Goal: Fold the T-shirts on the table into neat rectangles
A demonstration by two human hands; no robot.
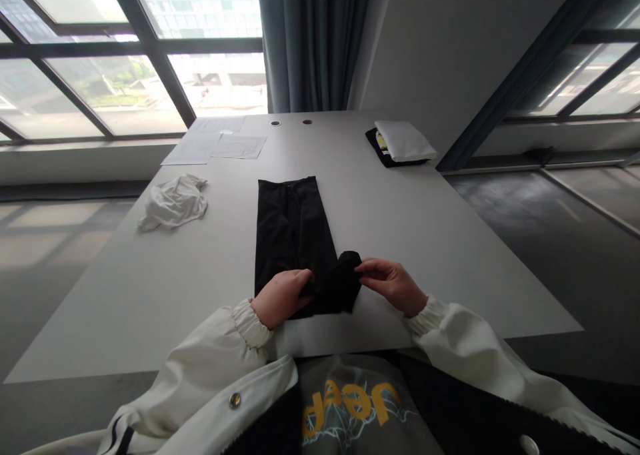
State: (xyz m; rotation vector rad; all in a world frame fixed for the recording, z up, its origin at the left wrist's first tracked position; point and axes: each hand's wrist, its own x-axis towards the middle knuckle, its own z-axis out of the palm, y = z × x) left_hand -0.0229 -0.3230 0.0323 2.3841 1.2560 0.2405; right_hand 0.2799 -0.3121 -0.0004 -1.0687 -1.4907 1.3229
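Note:
A pair of black trousers (290,225) lies lengthwise on the grey table (425,241), folded into a long narrow strip with the waistband at the far end. The near end of the strip is lifted and bunched up. My left hand (280,296) is closed on the left side of that bunched end. My right hand (393,283) pinches its right corner between thumb and fingers. Both hands sit close to the table's near edge, and white jacket cuffs cover both wrists.
A crumpled white garment (174,203) lies on the left part of the table. Sheets of paper (215,145) rest at the far left. A folded white cloth on a black item (403,141) sits at the far right. Windows and a curtain stand behind.

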